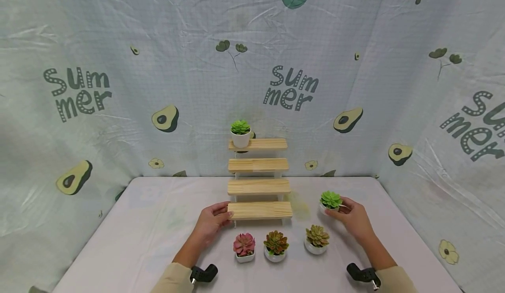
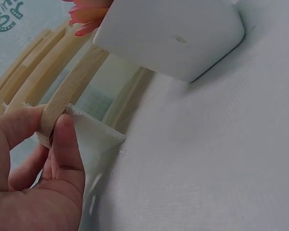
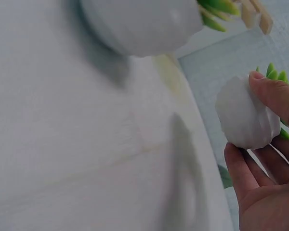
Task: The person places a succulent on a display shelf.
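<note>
Where the white table (image 1: 158, 205) nears its back edge, a wooden shelf (image 1: 258, 187) stands in the middle. The left hand (image 1: 210, 224) pinches its bottom step's (image 1: 262, 210) left end. The right hand (image 1: 355, 220) holds a green plant (image 1: 330, 199) by its white pot (image 3: 243, 113), right of the shelf. Another green plant (image 1: 240, 127) sits on the top step's (image 1: 268, 144) left end. A pink plant (image 1: 244, 245), a brown plant (image 1: 275, 243) and a yellowish plant (image 1: 317, 236) sit farthest from the back edge.

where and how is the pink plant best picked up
Probably by the pot, pinching opposite flat walls, coming from the near side. It stands upright, with the near side unblocked, while the shelf is behind it and the brown plant to its right. The pink leaves spread over the top, so a grip from above would likely crush them.
</note>
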Available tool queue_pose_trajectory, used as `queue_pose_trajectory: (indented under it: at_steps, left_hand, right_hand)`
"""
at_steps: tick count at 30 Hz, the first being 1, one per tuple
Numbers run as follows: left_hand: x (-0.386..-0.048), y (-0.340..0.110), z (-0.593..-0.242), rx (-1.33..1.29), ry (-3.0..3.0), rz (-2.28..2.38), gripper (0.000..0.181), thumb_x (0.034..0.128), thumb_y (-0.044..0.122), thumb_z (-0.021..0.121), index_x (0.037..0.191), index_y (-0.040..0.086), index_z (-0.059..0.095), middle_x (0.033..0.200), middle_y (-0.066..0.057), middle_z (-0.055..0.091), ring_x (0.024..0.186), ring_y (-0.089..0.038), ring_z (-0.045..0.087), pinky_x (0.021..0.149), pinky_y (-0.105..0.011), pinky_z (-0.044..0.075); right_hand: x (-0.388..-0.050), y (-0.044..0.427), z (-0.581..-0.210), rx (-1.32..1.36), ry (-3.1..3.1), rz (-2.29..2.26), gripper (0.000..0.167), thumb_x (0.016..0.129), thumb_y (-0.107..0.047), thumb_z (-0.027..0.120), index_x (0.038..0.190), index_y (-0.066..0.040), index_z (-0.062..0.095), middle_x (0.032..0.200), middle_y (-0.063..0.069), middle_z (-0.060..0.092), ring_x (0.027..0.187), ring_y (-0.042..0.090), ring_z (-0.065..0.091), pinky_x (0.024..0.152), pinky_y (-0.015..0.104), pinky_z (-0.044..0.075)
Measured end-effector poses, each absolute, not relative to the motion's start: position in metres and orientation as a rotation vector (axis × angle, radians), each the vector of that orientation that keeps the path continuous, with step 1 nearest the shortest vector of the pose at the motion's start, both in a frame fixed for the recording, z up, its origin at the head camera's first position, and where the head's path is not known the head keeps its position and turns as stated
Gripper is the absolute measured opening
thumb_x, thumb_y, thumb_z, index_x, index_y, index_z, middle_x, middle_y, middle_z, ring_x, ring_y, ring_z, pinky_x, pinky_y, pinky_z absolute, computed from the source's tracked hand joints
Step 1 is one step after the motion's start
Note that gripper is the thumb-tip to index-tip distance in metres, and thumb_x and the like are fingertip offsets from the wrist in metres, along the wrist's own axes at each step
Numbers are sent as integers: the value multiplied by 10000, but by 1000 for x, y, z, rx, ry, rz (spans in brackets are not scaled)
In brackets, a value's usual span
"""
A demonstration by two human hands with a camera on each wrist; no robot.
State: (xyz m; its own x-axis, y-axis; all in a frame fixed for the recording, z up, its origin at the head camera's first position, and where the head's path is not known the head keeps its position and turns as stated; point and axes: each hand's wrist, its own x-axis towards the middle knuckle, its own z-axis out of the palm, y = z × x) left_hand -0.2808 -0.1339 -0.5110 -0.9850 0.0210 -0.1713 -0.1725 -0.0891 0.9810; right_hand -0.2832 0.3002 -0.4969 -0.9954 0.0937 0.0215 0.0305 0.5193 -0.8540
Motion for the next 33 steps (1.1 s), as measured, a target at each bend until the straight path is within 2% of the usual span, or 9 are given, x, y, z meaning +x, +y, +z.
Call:
queue_pose_trajectory:
  at_steps: [6,9,13,20,23,29,33]
  left_hand:
    - [-281,-134,-511,-176,2028,2220,459,955,19,691,1390,-58,566,1224,-197,663,926,-170,681,801,-303,623]
    - [-280,-134,-511,-173,2016,2234,457,952,8,690,1386,-66,567,1212,-196,665,918,-169,680,788,-298,623]
    - [-280,-133,-511,-168,2007,2241,460,952,2,688,1387,-75,560,1208,-197,664,916,-167,678,781,-292,622]
    - [-280,-134,-511,-170,1994,2246,468,950,1,690,1392,-76,555,1195,-188,666,908,-165,678,777,-290,622]
    - [-279,-134,-510,-165,1995,2251,465,948,-2,691,1387,-81,557,1191,-190,668,900,-164,677,779,-303,623]
    - [-279,-135,-509,-160,2001,2247,463,948,5,695,1382,-81,560,1189,-188,669,901,-166,676,785,-311,623]
    - [-281,-136,-510,-162,1990,2240,461,946,8,698,1378,-78,562,1182,-183,669,907,-170,677,776,-293,622]
  right_hand:
    - [-290,295,-478,-61,-2661,1535,813,859,-412,826,1500,-41,490,1443,219,584,1291,331,616,941,277,573]
    - [-294,292,-470,-44,-2659,1539,817,858,-422,824,1501,-46,490,1454,216,576,1308,342,601,926,261,576]
    - [-299,289,-459,-4,-2632,1545,782,853,-414,830,1475,-51,525,1434,203,597,1281,331,618,877,185,564]
    - [-307,276,-442,13,-2603,1509,779,850,-440,827,1464,-54,544,1371,191,642,1232,310,640,876,164,560]
    - [-310,270,-436,-1,-2604,1497,797,840,-469,827,1468,-69,543,1362,181,648,1229,309,639,907,223,575]
    - [-320,256,-424,33,-2584,1541,790,839,-468,829,1461,-72,546,1397,183,632,1270,327,625,1058,462,536]
    - [-325,250,-418,68,-2567,1602,790,838,-444,838,1469,-74,539,1412,183,619,1284,335,613,1079,504,513]
